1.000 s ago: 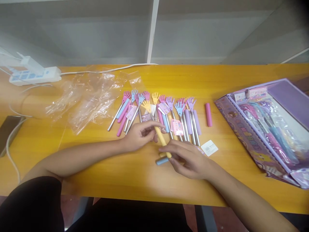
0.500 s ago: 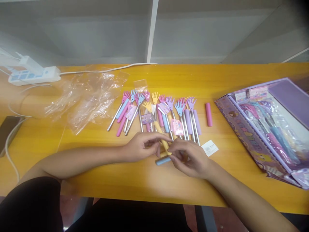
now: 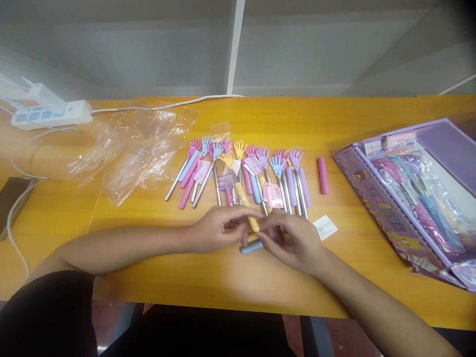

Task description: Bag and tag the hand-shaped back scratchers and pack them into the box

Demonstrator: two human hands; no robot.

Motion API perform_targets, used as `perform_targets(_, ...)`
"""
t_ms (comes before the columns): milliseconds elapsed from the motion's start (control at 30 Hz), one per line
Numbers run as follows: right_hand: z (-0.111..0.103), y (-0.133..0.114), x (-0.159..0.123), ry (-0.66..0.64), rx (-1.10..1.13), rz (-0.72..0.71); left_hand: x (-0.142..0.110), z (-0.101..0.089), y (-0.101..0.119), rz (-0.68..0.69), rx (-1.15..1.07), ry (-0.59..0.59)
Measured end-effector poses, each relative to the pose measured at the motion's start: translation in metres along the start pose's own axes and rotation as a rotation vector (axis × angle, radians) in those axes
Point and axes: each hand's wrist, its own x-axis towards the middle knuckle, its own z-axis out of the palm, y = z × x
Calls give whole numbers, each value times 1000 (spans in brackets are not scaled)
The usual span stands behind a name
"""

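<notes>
A yellow back scratcher (image 3: 243, 196) slants between my hands, its claw pointing away from me. My left hand (image 3: 213, 229) is closed round its foam handle, the index finger stretched across it. At the handle's near end, my right hand (image 3: 295, 243) pinches with thumb and fingers; the fingertips are partly hidden. Under the hands lies a light-blue foam tube (image 3: 252, 247). Just beyond, several back scratchers with pink, blue, yellow and purple claws lie in a row, among them a blue one (image 3: 277, 167) and a purple one (image 3: 296, 157). Loose foam sleeves and small printed tags (image 3: 273, 195) lie among them.
On the right stands an open purple display box (image 3: 386, 218) with bagged back scratchers. A pink foam tube (image 3: 323, 176) and a white card (image 3: 326, 226) lie before it. Crumpled clear bags (image 3: 141, 153) and a white power strip (image 3: 54, 115) are on the left.
The near end of the yellow handle has shifted slightly up and left. Both hands keep almost the same grip, with small finger movements.
</notes>
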Motion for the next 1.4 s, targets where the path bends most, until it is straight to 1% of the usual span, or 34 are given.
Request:
perform_targets(100, 0, -1, -1, 18, -82, -8, 0, 1, 1, -1, 3, 16)
perform_targets(200, 1, -1, -2, -6, -149, -16, -1, 2, 3, 14, 35, 24)
perform_targets(333, 1, -1, -2, -45, -138, -12, -2, 2, 4, 30, 144, 9)
perform_targets(567, 0, -5, -2, -41, -122, 26, -5, 0, 1, 72, 233, -28)
perform_targets(667, 0, -7, -2, -30, -104, 45, -7, -2, 1, 108, 305, -48)
perform_targets(800, 1, -9, 0, -5, -40, 73, -7, -3, 2, 199, 457, -48)
perform_targets(900, 1, -11, 3, 7, 11, 142, -6, -4, 3, 272, 553, -43)
perform_targets(1000, 1, -14, 4, -16, 88, 233, -6, -3, 3, 332, 623, -71)
perform_targets(1167, 3, -17, 3, -54, 156, 315, -8, -3, 1, 329, 640, -127)
perform_targets(1400, 3, -16, 4, -69, 171, 311, -12, -3, -6, 368, 754, -154)
